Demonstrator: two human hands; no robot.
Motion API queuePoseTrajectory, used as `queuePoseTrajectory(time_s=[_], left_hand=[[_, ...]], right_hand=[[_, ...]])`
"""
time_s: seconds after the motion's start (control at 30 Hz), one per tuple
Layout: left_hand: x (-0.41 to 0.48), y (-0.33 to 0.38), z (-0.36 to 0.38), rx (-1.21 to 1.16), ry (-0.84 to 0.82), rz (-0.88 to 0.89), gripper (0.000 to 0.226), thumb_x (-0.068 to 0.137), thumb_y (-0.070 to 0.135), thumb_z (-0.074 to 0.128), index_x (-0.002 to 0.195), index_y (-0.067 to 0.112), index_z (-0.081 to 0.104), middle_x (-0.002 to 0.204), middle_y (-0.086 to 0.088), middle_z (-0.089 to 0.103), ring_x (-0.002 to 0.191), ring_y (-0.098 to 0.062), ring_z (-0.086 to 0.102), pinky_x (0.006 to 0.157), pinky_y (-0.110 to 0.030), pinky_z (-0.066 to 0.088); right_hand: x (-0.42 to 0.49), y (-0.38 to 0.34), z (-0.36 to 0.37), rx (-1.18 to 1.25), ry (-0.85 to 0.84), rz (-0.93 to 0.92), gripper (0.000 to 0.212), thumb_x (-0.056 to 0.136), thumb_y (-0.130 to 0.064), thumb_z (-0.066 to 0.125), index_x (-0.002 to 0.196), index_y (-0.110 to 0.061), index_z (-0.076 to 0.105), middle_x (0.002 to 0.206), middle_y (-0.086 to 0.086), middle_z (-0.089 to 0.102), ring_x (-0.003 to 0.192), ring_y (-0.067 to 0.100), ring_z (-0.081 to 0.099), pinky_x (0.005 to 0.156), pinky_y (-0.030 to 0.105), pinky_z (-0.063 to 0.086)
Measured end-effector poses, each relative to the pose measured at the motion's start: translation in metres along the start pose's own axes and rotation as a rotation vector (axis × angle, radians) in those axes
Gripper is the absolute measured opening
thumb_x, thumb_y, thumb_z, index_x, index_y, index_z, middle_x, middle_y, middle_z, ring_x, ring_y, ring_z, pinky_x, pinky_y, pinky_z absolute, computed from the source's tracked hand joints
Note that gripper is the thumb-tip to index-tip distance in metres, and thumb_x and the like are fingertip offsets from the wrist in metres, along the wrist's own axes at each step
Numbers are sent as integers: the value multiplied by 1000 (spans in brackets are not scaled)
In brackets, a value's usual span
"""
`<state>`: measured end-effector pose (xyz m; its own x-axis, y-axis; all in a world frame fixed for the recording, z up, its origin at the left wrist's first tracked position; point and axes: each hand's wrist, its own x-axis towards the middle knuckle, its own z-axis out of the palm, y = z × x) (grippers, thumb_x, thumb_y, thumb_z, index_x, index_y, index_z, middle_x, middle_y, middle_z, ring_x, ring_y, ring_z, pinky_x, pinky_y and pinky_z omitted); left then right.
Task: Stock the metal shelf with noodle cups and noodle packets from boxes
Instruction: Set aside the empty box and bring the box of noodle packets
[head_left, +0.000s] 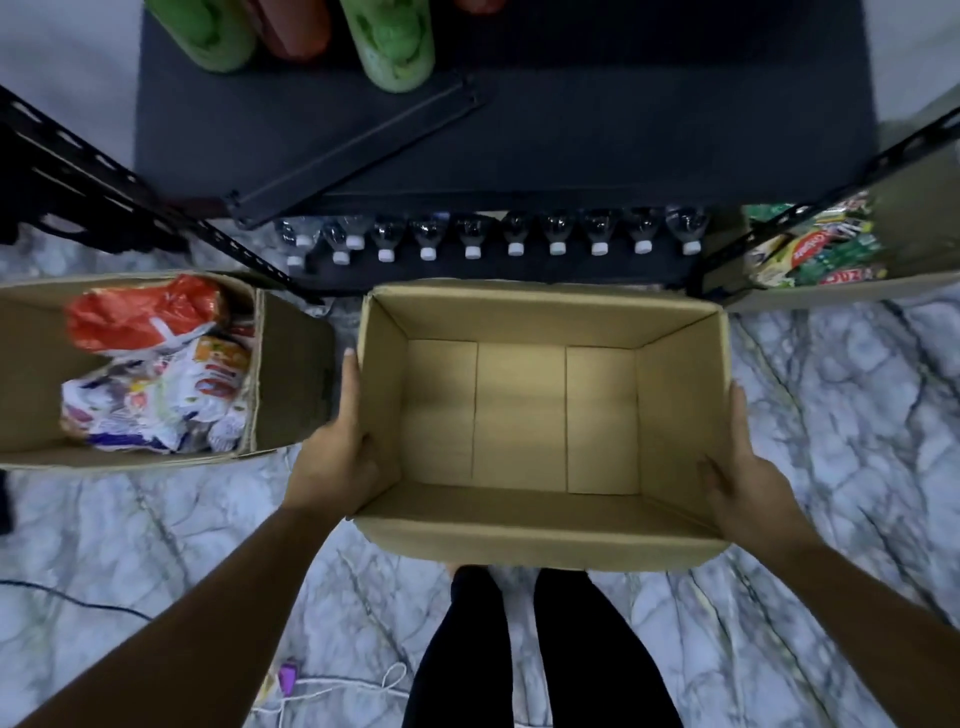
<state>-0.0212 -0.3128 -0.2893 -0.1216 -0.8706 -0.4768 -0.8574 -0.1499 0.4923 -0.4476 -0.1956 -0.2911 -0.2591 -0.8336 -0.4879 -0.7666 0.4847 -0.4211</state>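
Now your left hand (336, 457) and right hand (748, 483) clasp the empty brown cardboard box (519, 415) by its walls; next, probably, set it aside and unload the left open carton (31, 364).

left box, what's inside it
The left box holds an orange packet and white printed packets, piled loosely. Whatever lies beneath them is covered. The left hand and right hand grip the empty box beside it.
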Motion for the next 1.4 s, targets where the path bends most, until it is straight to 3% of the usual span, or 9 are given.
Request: queuePoseTrajectory(time_s=[0.13,0.4,0.47,0.73,0.8,1.0,1.1,1.3,1.4], left_hand=[[-44,23,-43,-2,-30,52,112,79,13,52,159,40,-22,73,-9,61,60,-29,52,60,-39,46],[-87,55,-110,112,-85,163,112,89,-1,52,157,41,-26,64,-7,58,55,-20,56,51,-31,39],[-90,65,-124,148,-98,215,112,88,-2,53,158,40,-25,65,-10,59,55,-21,56,53,-32,40],[-85,131,-157,263,-237,449,115,91,-5,54,155,43,-29,75,-13,66,63,-24,62,62,-40,49],[-87,153,-155,296,-290,483,115,92,-5,53,154,45,-29,81,-16,69,68,-27,64,67,-42,51],[-90,217,-127,420,-402,664,115,91,-1,54,153,47,-31,59,-10,59,51,-26,57,52,-40,43],[-101,250,-103,455,-468,750,113,93,0,54,153,48,-29,67,-9,62,57,-26,60,59,-39,46],[-137,312,-37,529,-618,924,114,93,3,57,151,57,-25,82,-14,70,65,-27,65,67,-44,54],[-159,337,-4,575,-659,987,113,94,5,56,150,60,-24,73,-17,67,62,-32,63,63,-43,52]], right_hand=[[-59,-15,-33,27,42,22,107,99,-4,56,154,-45,-26,63,11,60,48,24,54,45,29,31],[-149,-44,-67,115,107,36,108,96,2,55,155,-40,-25,52,9,54,43,21,51,42,25,29],[-171,-47,-71,164,151,59,105,96,4,55,157,-35,-21,47,6,50,38,18,46,38,19,27],[-259,-51,-66,244,254,260,105,98,-5,55,154,-37,-28,52,6,51,42,19,46,42,24,23],[-283,-48,-66,305,272,330,105,96,-3,53,155,-35,-27,54,10,52,44,21,47,44,29,27],[-356,-35,-54,423,410,512,104,94,-2,49,154,-40,-28,61,13,54,49,26,49,48,35,34],[-396,-27,-35,442,473,631,107,96,-7,51,148,-47,-34,59,6,53,51,23,51,49,36,34],[-484,-13,-3,550,535,838,103,97,-3,50,152,-36,-31,57,8,53,49,24,51,47,30,31],[-520,-4,12,585,590,910,106,96,-3,51,151,-41,-32,59,10,57,49,25,54,47,33,35]])
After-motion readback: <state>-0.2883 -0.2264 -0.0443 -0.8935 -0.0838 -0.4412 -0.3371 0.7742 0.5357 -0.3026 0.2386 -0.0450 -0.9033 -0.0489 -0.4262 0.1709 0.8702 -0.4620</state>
